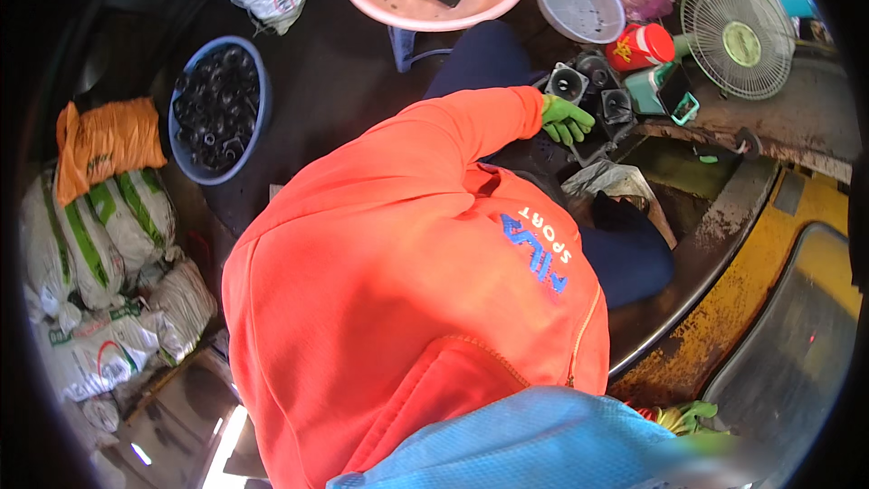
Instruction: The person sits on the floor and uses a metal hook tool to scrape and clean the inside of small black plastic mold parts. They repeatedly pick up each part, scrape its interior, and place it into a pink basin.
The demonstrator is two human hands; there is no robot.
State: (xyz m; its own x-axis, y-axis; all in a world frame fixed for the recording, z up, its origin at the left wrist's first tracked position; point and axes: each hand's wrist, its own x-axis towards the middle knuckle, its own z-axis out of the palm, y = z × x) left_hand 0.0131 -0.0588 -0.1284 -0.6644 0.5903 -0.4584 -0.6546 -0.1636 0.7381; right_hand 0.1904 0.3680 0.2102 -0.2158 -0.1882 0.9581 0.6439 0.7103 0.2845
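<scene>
My left hand [568, 120], in a green glove, reaches across to the right at the end of an orange-red sleeve. Its fingers are apart and hang beside a group of black moulded parts. Among these are a square-framed part with a pale round funnel [568, 83] and a smaller square part [616, 106]. Nothing shows clearly in the fingers. At the lower right, a green glove-like shape [695, 417] appears to be my right hand, beside red and yellow material. A blue textured cloth [507, 444] covers much of that area, and the fingers are hard to make out.
A pink basin [389, 14] holds a black square part. Black pieces fill a blue basin [263, 118] at left, near stacked sacks [90, 244]. To the right are a white basin [579, 34], red container [639, 46], fan [738, 41] and rusty yellow metal edge [715, 294].
</scene>
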